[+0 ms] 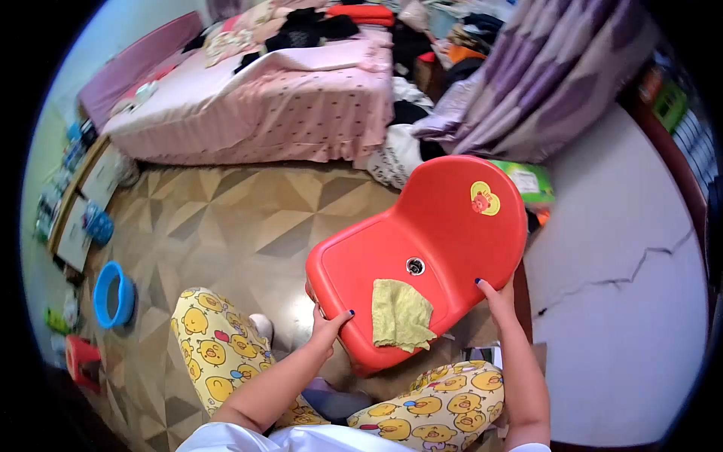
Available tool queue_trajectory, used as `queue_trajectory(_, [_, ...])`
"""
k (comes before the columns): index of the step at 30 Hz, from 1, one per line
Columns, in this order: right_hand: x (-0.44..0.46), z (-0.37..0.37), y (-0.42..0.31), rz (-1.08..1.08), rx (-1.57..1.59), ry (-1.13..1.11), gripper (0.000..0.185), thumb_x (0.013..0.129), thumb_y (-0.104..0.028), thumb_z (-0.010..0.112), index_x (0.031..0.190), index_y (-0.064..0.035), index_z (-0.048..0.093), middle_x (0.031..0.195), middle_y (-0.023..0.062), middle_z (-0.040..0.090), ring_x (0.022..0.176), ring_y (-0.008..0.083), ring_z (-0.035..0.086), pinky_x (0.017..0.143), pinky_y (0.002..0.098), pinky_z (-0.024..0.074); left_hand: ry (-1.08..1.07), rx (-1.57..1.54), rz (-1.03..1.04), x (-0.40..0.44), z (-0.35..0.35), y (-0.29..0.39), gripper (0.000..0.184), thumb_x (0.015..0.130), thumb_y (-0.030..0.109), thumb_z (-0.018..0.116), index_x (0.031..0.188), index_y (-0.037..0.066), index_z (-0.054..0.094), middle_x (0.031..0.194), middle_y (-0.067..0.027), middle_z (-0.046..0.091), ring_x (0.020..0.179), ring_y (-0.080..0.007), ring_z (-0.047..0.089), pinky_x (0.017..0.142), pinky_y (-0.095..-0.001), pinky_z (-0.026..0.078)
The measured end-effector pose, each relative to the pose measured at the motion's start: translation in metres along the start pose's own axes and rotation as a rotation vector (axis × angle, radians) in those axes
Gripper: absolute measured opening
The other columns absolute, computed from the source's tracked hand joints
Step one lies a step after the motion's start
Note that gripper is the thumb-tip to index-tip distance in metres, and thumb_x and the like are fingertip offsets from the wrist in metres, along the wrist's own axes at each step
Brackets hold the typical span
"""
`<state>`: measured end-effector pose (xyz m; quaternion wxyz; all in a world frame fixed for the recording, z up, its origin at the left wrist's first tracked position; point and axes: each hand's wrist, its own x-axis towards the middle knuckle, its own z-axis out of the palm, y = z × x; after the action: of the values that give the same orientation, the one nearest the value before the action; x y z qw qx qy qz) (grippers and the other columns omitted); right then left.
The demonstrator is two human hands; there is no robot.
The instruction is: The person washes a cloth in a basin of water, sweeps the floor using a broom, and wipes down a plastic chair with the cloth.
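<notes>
In front of me is a red plastic child's chair [361, 260] with a curved backrest, a bear sticker [484, 199] and a round metal fitting [415, 266] in its seat. My left hand [328, 329] grips the seat's near left edge, thumb on top and fingers hidden beneath. On the right, my right hand [498, 296] holds the side where the backrest meets the seat, its thumb in front and its other fingers out of sight. A crumpled yellow-green cloth [401, 316] lies on the seat between my hands, touched by neither.
A blue basin [114, 294] and a red stool [83, 361] stand on the floor to the left, near a low cabinet [75, 230]. Ahead is a bed with a pink cover [301, 113]. A purple curtain [550, 83] hangs beside a cracked white wall [617, 324] at right.
</notes>
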<state>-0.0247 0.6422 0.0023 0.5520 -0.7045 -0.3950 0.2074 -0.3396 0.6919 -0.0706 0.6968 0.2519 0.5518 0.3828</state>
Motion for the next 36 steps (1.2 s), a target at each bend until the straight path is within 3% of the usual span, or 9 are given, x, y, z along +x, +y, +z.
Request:
queue_trajectory(9, [0.134,0.195,0.012,-0.086,0.064,-0.486,0.063,0.057,-0.008,0.059,0.111,-0.0024,0.027,0.104,0.0117,0.041,0.094,0.0198,0.041,0.08,0.0295,0.0324,0.357,-0.23,0.177,0.06,-0.062,0.016,0.084,0.054,0.014,0.065,0.117,0.003,0.009,0.109,-0.014,0.033,0.1,-0.0232,0.036,0.085,-0.0325,0.029])
queue_trajectory(17, [0.187,0.407,-0.046,0.161,0.167,-0.918,0.057,0.061,-0.01,0.057,0.111,-0.0091,0.029,0.099,0.0047,0.045,0.084,0.0157,0.045,0.068,0.0293,0.0369,0.867,-0.267,0.168,0.133,-0.101,0.026,0.1,0.051,0.026,0.069,0.119,-0.001,0.001,0.117,-0.0228,0.021,0.108,-0.0286,0.025,0.089,-0.0316,0.024])
queue_trajectory(21, [0.169,0.496,-0.091,-0.017,-0.14,-1.087,0.054,0.063,-0.019,0.058,0.109,-0.0086,0.032,0.09,0.0041,0.05,0.072,0.0148,0.048,0.058,0.0295,0.0387,0.959,-0.383,0.132,0.127,-0.132,0.052,0.102,0.051,0.028,0.069,0.118,-0.003,-0.001,0.118,-0.0237,0.016,0.11,-0.0294,0.02,0.09,-0.0331,0.022])
queue_trajectory(26, [0.158,0.586,-0.084,-0.545,-0.222,-0.873,0.054,0.064,-0.027,0.059,0.108,-0.0062,0.034,0.092,0.0116,0.051,0.078,0.0222,0.052,0.065,0.0304,0.0408,1.078,-0.434,0.199,0.161,-0.163,0.048,0.1,0.051,0.028,0.07,0.116,-0.005,0.002,0.118,-0.0217,0.018,0.109,-0.0263,0.022,0.089,-0.0313,0.023])
queue_trajectory(29, [0.135,0.601,-0.054,-0.281,0.174,-0.89,0.057,0.065,-0.028,0.059,0.108,-0.0003,0.033,0.104,0.0157,0.045,0.093,0.026,0.045,0.078,0.0317,0.0342,0.969,-0.484,0.14,0.123,-0.158,0.082,0.098,0.051,0.027,0.07,0.115,-0.005,0.003,0.117,-0.0203,0.021,0.107,-0.0251,0.026,0.088,-0.0307,0.025])
queue_trajectory(31, [0.116,0.566,-0.059,-0.054,-0.143,-0.792,0.065,0.066,-0.035,0.055,0.111,0.0046,0.028,0.108,0.0226,0.038,0.102,0.0291,0.037,0.084,0.0321,0.0291,1.079,-0.256,0.246,0.128,-0.17,0.071,0.095,0.051,0.026,0.07,0.114,-0.005,0.007,0.116,-0.0207,0.021,0.105,-0.0267,0.029,0.089,-0.0319,0.024])
queue_trajectory(33, [0.114,0.544,-0.059,0.08,-0.467,-1.091,0.07,0.067,-0.05,0.043,0.11,0.0043,0.032,0.107,0.0229,0.04,0.103,0.03,0.036,0.084,0.0319,0.0292,1.319,0.145,0.209,0.122,-0.187,0.088,0.091,0.051,0.027,0.068,0.114,-0.006,0.012,0.117,-0.0216,0.022,0.107,-0.0287,0.027,0.09,-0.0341,0.022])
queue_trajectory(34, [0.105,0.535,-0.072,0.32,-0.433,-1.105,0.066,0.068,-0.052,0.039,0.104,0.0031,0.04,0.102,0.0235,0.043,0.097,0.0298,0.042,0.079,0.0312,0.0346,1.486,0.214,0.234,0.131,-0.204,0.091,0.089,0.051,0.029,0.068,0.113,-0.007,0.014,0.116,-0.0223,0.023,0.107,-0.0299,0.026,0.09,-0.0346,0.022])
queue_trajectory(36, [0.103,0.542,-0.06,0.389,-0.454,-1.19,0.064,0.068,-0.052,0.04,0.101,0.0026,0.043,0.099,0.0236,0.045,0.093,0.0296,0.045,0.075,0.031,0.0368,1.689,0.523,0.285,0.14,-0.236,0.108,0.086,0.052,0.032,0.066,0.112,-0.006,0.02,0.115,-0.022,0.027,0.106,-0.0308,0.028,0.089,-0.0347,0.023])
